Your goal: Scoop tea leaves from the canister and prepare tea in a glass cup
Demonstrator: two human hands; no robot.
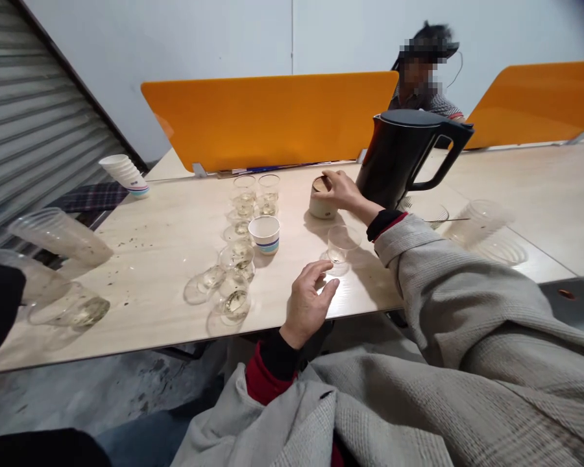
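Two hands: both at the worktop.
Right hand: clasps small canister beside kettle, steadying it.
Left hand: released, fingers loose, at near edge, just short of clear cup.

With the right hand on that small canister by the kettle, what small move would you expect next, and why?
Probably lifting the small canister toward the empty clear cup. The right hand already rests on its lid beside the black kettle, and the left hand hovers open just short of that cup.
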